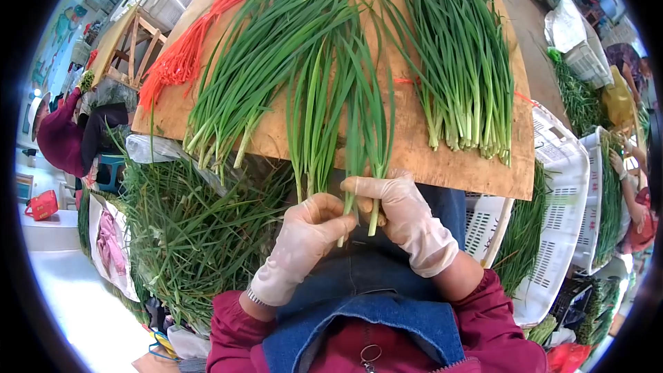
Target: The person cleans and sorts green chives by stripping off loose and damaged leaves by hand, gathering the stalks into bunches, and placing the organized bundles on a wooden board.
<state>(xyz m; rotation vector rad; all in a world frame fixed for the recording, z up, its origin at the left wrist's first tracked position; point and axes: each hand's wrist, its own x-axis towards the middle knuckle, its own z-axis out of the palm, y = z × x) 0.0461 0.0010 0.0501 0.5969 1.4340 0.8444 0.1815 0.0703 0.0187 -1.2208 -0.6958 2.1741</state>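
My left hand [298, 243], in a thin whitish glove, is closed with thumb and forefinger at the pale stem ends of some garlic chives [319, 117]. My gloved right hand [413, 222] pinches the lower stems of a few more garlic chives [378, 135] right beside it. Their leaves stretch away from me over the wooden board [276, 128]. A loose pile of garlic chives [255, 62] lies to the left, overlapping the held leaves. On the right rests a thick, neatly aligned bunch of garlic chives [466, 69], with a red strip under it.
Red plastic strips [197, 41] lie at the board's left edge. Below it at left is a large heap of loose greens [193, 228]. White plastic crates [556, 214] with greens stand at right. One person [62, 131] is at far left; another person's arm [632, 190] shows at far right.
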